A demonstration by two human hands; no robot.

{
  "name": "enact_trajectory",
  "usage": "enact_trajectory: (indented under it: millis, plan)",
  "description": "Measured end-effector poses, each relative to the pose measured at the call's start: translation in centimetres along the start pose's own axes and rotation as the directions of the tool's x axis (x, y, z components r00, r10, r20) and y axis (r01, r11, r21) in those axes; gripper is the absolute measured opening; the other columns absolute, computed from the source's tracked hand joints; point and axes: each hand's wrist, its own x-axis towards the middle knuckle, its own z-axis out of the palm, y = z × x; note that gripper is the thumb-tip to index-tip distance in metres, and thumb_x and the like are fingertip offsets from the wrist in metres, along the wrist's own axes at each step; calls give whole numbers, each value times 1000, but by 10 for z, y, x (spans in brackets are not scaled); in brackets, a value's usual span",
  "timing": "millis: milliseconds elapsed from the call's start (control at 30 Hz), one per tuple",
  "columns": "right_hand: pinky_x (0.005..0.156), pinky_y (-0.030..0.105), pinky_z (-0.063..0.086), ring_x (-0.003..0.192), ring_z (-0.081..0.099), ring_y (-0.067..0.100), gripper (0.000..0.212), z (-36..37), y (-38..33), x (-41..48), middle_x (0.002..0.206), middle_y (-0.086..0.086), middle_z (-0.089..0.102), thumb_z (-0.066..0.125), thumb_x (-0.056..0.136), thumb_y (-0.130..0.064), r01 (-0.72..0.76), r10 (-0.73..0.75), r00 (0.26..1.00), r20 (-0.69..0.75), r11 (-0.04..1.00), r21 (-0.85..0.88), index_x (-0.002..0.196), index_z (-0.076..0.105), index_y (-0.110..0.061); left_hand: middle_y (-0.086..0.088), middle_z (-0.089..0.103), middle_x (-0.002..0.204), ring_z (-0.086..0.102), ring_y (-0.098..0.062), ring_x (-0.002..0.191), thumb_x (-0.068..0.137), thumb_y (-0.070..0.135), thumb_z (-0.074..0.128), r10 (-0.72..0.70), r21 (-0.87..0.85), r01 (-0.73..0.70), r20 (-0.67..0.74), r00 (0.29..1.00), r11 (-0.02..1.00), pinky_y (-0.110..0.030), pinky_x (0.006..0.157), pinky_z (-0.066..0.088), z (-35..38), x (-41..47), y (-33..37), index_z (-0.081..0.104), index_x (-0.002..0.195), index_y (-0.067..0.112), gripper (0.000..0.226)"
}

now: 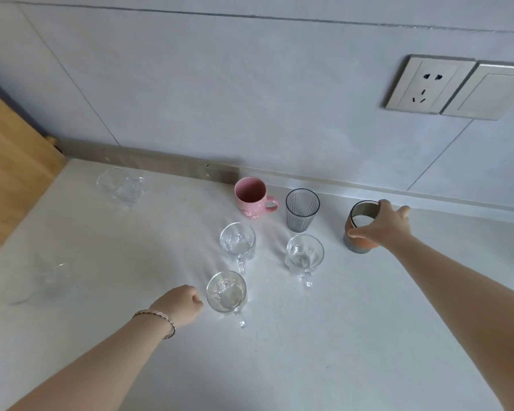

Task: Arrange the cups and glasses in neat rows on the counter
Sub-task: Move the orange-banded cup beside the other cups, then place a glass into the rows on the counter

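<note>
Head view, and well left of the pink ceramic mug [251, 197] a clear drinking glass [33, 283] seems to lie on its side on the white bench [309, 366]. A clear glass cup [121, 185] sits left of the mug too. The left hand [180, 304] is curled closed on nothing, front-left of the mug, just beside a clear handled glass [226, 292]. Right of the mug: grey ribbed tumbler [302, 209], then the orange-and-grey cup [357, 241], right hand [383, 225] gripping its rim. Set it level with mug and tumbler, I'd say, gap matched. A second handled glass [237, 241] and a third handled glass [304, 256] stand in front of the mug, so mind that forearm.
</note>
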Motion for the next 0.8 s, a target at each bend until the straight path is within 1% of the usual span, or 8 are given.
enact_trajectory:
  millis: [133, 200, 300, 400, 467, 567, 733, 800]
  plan:
    - [96, 41, 44, 124, 44, 36, 95, 10, -8, 12, 134, 16, 28, 81, 65, -36, 13, -13, 1000, -1, 998, 67, 141, 28, -17, 2, 55, 97, 51, -16, 88, 91, 19, 42, -44, -53, 42, -40, 998, 998, -22, 77, 37, -2, -1, -5, 53, 87, 17, 12]
    - [101, 43, 40, 128, 38, 37, 99, 13, -14, 10, 137, 18, 28, 81, 65, -40, 16, -16, 1000, -9, 1000, 21, 144, 25, -17, -2, 60, 101, 53, -18, 90, 91, 18, 42, -58, -58, 56, -47, 997, 997, -23, 77, 37, -2, -2, -10, 54, 87, 16, 12]
    - [106, 43, 31, 129, 31, 38, 79, 16, -25, 1, 134, 21, 33, 74, 71, -42, 51, -64, 994, -84, 987, -151, 133, 38, -12, -6, 64, 108, 55, -20, 91, 91, 17, 42, -59, -60, 56, -49, 997, 997, -23, 77, 38, 0, -3, -17, 55, 87, 14, 13]
    - [108, 43, 30, 131, 31, 37, 53, 17, -48, -24, 137, 18, 37, 63, 83, -29, 236, -246, 969, -24, 950, -206, 131, 48, -13, -4, 62, 101, 53, -18, 88, 91, 17, 42, -51, -72, 49, -34, 998, 996, -23, 75, 37, 3, -8, -26, 55, 87, 14, 14]
    - [104, 38, 37, 127, 42, 33, 42, 22, -68, -48, 133, 16, 49, 58, 86, -22, 390, -382, 921, 81, 910, -141, 127, 54, -13, -1, 59, 97, 52, -17, 87, 90, 17, 41, -49, -79, 47, -20, 999, 996, -23, 75, 37, 4, -12, -37, 54, 87, 14, 14]
    - [97, 30, 44, 110, 60, 23, 29, 38, -105, -97, 117, 8, 66, 59, 88, -18, 543, -530, 807, 263, 839, 26, 116, 62, -11, 0, 55, 96, 51, -17, 88, 90, 17, 41, -45, -91, 45, -2, 999, 995, -23, 76, 37, 3, -17, -61, 53, 86, 15, 13]
    - [91, 27, 46, 105, 61, 18, 25, 97, -181, -188, 109, 2, 68, 56, 90, -21, 724, -644, 600, 475, 690, 22, 113, 63, -15, -7, 64, 113, 54, -20, 94, 90, 18, 40, -42, -108, 43, 10, 999, 993, -25, 81, 40, -11, -26, -127, 53, 88, 15, 13]
    - [92, 28, 46, 108, 59, 17, 27, 127, -213, -219, 111, 1, 68, 53, 91, -23, 773, -660, 541, 522, 634, 0, 116, 61, -17, -8, 64, 110, 54, -20, 92, 90, 18, 40, -34, -106, 35, 14, 999, 994, -26, 81, 41, -17, -28, -161, 52, 86, 15, 13]
